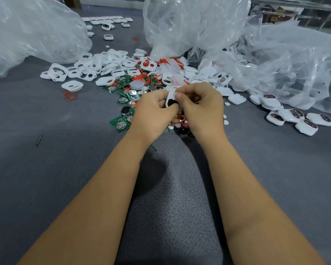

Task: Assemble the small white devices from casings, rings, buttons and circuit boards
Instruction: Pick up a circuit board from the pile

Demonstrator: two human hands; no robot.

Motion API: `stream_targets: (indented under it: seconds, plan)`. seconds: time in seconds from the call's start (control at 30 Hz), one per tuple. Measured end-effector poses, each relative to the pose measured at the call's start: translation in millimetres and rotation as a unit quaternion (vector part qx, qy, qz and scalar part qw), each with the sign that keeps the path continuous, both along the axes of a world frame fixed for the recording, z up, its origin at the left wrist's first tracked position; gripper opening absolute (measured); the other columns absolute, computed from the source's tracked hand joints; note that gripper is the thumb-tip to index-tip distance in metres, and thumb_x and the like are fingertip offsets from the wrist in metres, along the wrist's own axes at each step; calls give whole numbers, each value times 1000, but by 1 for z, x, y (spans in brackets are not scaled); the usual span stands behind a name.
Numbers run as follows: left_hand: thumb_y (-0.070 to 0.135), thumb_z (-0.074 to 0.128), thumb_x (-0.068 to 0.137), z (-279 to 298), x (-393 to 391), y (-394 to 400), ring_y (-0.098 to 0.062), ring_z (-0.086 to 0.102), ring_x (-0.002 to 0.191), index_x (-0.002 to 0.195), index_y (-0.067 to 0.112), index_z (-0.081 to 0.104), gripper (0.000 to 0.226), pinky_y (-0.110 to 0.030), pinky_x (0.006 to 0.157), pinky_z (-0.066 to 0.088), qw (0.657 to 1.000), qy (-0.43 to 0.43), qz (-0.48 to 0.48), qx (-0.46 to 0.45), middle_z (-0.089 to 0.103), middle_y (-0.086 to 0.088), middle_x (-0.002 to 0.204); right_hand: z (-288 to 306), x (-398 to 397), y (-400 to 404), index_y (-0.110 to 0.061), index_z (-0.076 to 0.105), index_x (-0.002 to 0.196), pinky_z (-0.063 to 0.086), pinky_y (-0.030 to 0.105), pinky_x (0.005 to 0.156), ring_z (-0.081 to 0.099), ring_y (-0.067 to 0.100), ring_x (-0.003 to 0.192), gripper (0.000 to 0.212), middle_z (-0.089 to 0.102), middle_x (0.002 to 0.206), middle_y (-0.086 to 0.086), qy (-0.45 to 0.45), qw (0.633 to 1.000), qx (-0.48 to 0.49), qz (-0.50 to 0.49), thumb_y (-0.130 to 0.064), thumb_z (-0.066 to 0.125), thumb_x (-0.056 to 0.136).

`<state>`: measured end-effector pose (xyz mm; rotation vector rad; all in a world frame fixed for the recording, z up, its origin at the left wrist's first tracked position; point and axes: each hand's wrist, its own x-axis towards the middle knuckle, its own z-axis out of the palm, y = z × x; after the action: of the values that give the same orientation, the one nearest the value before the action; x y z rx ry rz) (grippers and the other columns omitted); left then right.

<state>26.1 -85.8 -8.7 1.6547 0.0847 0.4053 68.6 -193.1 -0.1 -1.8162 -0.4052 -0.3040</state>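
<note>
left hand (155,109) + right hand (201,104): both grip small white plastic casing (172,94), frame centre | green circuit boards (120,124) left of hands on grey table (46,169) | no legible writing

Plastic bags crowding a grey worktop (46,169)

Crumpled clear plastic bags are lying at the far left (33,29), the middle (189,23) and the right (294,60); a thin green sliver (38,140) is resting alone near the left.
</note>
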Motion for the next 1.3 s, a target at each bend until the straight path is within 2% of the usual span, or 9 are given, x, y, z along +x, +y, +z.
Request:
stream_targets:
  seconds: [0.1, 0.17, 0.37, 0.5, 0.7, 0.8, 0.93, 1.13, 1.3]
  plan:
    - [-5, 54, 88, 0, -1, -1, -14, 68, 61, 89, 23, 69, 32, -21, 58, 55, 1000, -5, 0, 6, 73, -6, 76, -1, 2, -2, -21, 58, 97, 45, 16, 71, 53, 4, 78, 28, 60, 96, 0, 9, 1000, 24, -10, -8, 74, 78]
    - [-6, 54, 88, 2, -2, -2, -16, 68, 61, 90, 23, 69, 32, -22, 58, 55, 1000, -8, 0, 0, 73, -11, 78, 0, 3, -3, -18, 62, 102, 48, 21, 72, 58, 9, 84, 24, 64, 101, 1, 52, 998, 21, 19, -10, 71, 82]
    - [-12, 49, 89, 7, -5, -2, -18, 66, 64, 105, 5, 69, 31, -22, 59, 56, 992, 44, -51, -110, 70, -14, 82, 2, -1, -3, -12, 68, 87, 49, 20, 47, 60, 6, 57, 13, 67, 78, 6, 66, 992, 33, 103, -2, 61, 88]
    - [-11, 49, 91, 11, -5, -1, -15, 65, 65, 111, 0, 65, 28, -16, 57, 54, 975, 80, -84, -189, 66, -13, 84, 4, -1, -4, -9, 72, 87, 50, 20, 48, 60, 6, 59, 15, 69, 75, 4, 81, 990, 46, 102, -1, 60, 86]
    - [-12, 47, 91, 12, -4, 1, -15, 68, 63, 100, -2, 63, 21, -18, 56, 54, 956, 87, -72, -270, 69, -8, 72, 5, -5, -5, -12, 73, 95, 50, 19, 51, 60, 6, 56, 17, 70, 74, -1, 82, 990, 21, 116, -16, 56, 96]
    - [-12, 49, 92, 10, -1, 6, -19, 74, 80, 98, -2, 60, 16, -19, 62, 56, 947, 71, -35, -311, 74, -14, 84, 8, 5, -13, -17, 70, 93, 44, 15, 68, 57, -3, 70, 17, 66, 77, -16, 76, 996, 38, -19, -16, 54, 95]
    - [-10, 51, 93, 9, 2, 12, -22, 74, 78, 95, -2, 61, 13, -19, 64, 57, 940, 52, 19, -337, 74, -17, 86, 7, 20, -39, -22, 69, 106, 50, 36, 88, 58, 23, 106, 43, 66, 112, 2, 144, 964, -55, -216, -4, 43, 78]
    - [-5, 51, 94, 9, 2, 14, -27, 74, 80, 93, -3, 62, 11, -25, 66, 59, 932, 35, 44, -357, 73, -20, 83, 4, 21, -43, -16, 71, 102, 30, 36, 89, 37, 34, 114, 35, 59, 114, 11, 184, 924, -264, -208, -9, 48, 77]
    - [-2, 49, 97, 10, 2, 15, -26, 74, 79, 93, -1, 58, 9, -27, 65, 59, 928, 29, 55, -367, 73, -20, 80, 1, 21, -43, -19, 70, 103, 24, 35, 84, 40, 33, 115, 31, 60, 118, 9, 144, 919, -296, -217, -14, 51, 79]
